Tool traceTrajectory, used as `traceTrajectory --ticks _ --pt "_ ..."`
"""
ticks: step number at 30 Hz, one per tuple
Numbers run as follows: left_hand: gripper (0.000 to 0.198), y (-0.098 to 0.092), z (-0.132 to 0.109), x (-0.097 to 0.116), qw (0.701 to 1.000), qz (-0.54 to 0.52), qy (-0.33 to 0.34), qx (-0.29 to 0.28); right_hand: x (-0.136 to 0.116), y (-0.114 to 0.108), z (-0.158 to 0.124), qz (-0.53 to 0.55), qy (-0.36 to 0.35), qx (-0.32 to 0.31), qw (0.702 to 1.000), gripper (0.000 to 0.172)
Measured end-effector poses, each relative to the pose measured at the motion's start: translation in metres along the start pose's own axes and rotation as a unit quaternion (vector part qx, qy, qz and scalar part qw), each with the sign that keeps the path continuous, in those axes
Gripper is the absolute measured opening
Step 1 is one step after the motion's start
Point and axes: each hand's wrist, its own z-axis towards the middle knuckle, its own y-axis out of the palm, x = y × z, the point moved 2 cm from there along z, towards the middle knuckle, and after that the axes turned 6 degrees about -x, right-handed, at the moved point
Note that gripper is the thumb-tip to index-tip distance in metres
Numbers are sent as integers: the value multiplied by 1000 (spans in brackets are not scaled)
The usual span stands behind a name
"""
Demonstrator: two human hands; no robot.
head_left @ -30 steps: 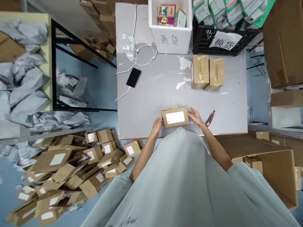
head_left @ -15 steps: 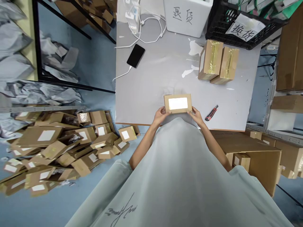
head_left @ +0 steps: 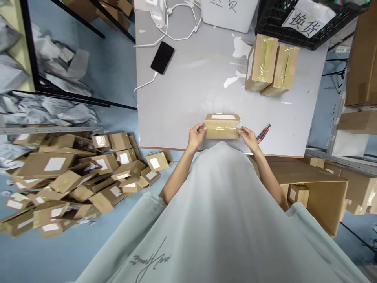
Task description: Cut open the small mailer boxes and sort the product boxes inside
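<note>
I hold a small cardboard box (head_left: 222,126) at the near edge of the grey table (head_left: 188,98). The box is tipped so its taped side faces me and its white label shows only as a strip on top. My left hand (head_left: 196,135) grips the box's left end. On the right end, my right hand (head_left: 249,137) is closed in the same way. A red and black utility knife (head_left: 263,133) lies on the table just right of my right hand.
Two taped cardboard boxes (head_left: 271,68) stand at the table's far right. A black phone (head_left: 162,57) on a white cable lies far left. A white bin (head_left: 228,13) and black crate (head_left: 297,19) line the back. Several labelled boxes (head_left: 79,173) are heaped on the floor left; an open carton (head_left: 318,192) sits right.
The box has been tipped from label-up to taped side facing me and drawn slightly nearer. The camera view has shifted down, so the table's back has slid out of view.
</note>
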Motion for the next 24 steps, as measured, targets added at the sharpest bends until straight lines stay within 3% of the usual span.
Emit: traceTrajectory --ticks 4,8,16,20,24 --pt "44 2 4 -5 1000 -15 -7 -3 11 2 7 3 0 -9 1000 86" --pt "47 0 5 -6 999 -23 -2 -41 21 1 14 31 3 -29 999 86" --pt "90 9 10 -16 993 13 -27 -116 34 2 30 42 -9 -101 994 91" --pt "69 18 12 -15 995 36 -26 -91 31 10 31 38 -3 -73 997 82" --pt "50 14 7 -14 996 25 -11 -90 21 8 20 45 6 -48 998 72"
